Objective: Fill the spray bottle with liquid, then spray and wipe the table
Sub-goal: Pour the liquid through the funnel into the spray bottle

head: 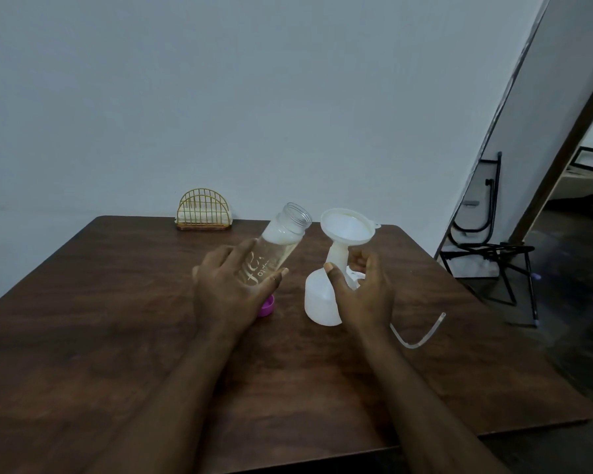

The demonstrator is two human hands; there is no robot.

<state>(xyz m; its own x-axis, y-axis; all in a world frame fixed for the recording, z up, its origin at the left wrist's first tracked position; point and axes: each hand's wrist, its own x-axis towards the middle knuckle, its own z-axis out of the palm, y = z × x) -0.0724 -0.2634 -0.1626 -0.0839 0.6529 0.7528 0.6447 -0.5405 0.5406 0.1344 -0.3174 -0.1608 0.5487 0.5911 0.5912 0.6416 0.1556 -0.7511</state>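
Observation:
My left hand [230,289] grips a clear uncapped bottle [281,241] holding pale liquid, tilted with its mouth toward the right. A white funnel [348,230] sits in the neck of the white spray bottle [319,299], which stands on the brown table [117,336]. My right hand [363,292] is around the spray bottle's neck and shoulder, thumb on its front, fingers near the funnel stem. The spray head with its clear dip tube [421,333] lies on the table behind my right hand, mostly hidden. A purple cap [267,306] lies under my left hand.
A gold wire napkin holder [204,210] with folded cloths stands at the table's far edge by the wall. A black folding metal frame [490,241] stands on the floor beyond the right edge. The table's right edge runs diagonally near my right forearm.

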